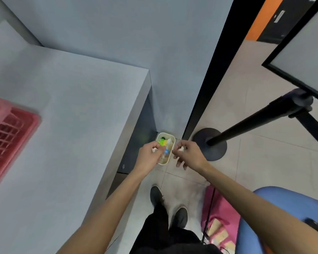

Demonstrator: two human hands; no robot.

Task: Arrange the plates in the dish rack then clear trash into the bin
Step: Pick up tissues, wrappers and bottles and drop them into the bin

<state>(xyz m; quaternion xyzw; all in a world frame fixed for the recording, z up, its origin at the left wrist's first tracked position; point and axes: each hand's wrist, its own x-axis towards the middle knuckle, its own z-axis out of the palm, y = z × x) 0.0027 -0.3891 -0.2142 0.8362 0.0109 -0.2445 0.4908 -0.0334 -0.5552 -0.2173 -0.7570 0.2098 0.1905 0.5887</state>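
Trash step, it seems: left hand (148,155) and right hand (189,153) each pinch a white scrap (182,148) over the bin (165,133) between them; next they should release.

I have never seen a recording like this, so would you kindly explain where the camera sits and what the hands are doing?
There is no machine here: a person wears one camera on the head, so the single picture looks down from above. The left hand pinches a white scrap and the right hand pinches a second white scrap, both above a small cream bin on the floor, which already holds a green item and other rubbish. To the left is a grey table carrying a pink dish rack, partly out of frame. On the right stand a black post base and a blue chair.
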